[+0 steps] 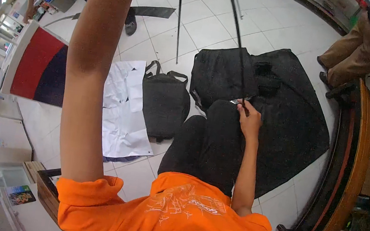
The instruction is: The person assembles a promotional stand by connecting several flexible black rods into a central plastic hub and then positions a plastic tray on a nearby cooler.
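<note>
My right hand is closed, its fingertips pinched at the lower end of a long thin black strip that runs up out of the top of the picture. Whether it is a rod or a strap, I cannot make out. Beside the fingertips lies a small shiny piece. My left arm stretches far upward, and its hand is out of view. Below my right hand a large black cloth is spread on the floor. A folded black bundle sits at its left, just beyond my knees.
A black backpack lies left of my legs, next to a creased white sheet. Another thin black strip hangs nearby. A curved wooden bench stands right, with a person in brown trousers beyond. A red-and-blue panel stands left.
</note>
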Available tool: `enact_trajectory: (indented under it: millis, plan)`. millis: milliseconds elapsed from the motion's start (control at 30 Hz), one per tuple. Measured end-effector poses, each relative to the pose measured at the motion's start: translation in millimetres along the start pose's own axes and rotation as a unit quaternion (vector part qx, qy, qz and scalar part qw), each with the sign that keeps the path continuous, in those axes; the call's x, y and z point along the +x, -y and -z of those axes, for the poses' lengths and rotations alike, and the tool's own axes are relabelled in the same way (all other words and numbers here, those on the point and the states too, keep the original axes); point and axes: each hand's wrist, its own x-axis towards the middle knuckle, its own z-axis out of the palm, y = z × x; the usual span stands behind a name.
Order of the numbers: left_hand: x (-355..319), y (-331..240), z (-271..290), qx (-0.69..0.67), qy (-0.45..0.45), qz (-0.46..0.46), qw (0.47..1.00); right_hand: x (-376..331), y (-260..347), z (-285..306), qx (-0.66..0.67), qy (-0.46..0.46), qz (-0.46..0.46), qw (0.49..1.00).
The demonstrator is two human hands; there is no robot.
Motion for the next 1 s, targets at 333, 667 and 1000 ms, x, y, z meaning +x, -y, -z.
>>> enact_trajectory:
  millis: [333, 667, 1000]
  plan:
    - [-50, 103, -35, -0.121, 0.095, 0.011, 0.988, 6, -63, -20, -0.04, -0.074, 0.024, 0.996]
    - [-57, 75, -102, -0.025, 0.143, 0.09, 0.985, 19, -103, -26, -0.056, -0.1, -0.027, 0.993]
    - [-41, 71, -174, -0.148, 0.129, 0.067, 0.978, 30, -120, -37, -0.072, -0.128, -0.055, 0.988]
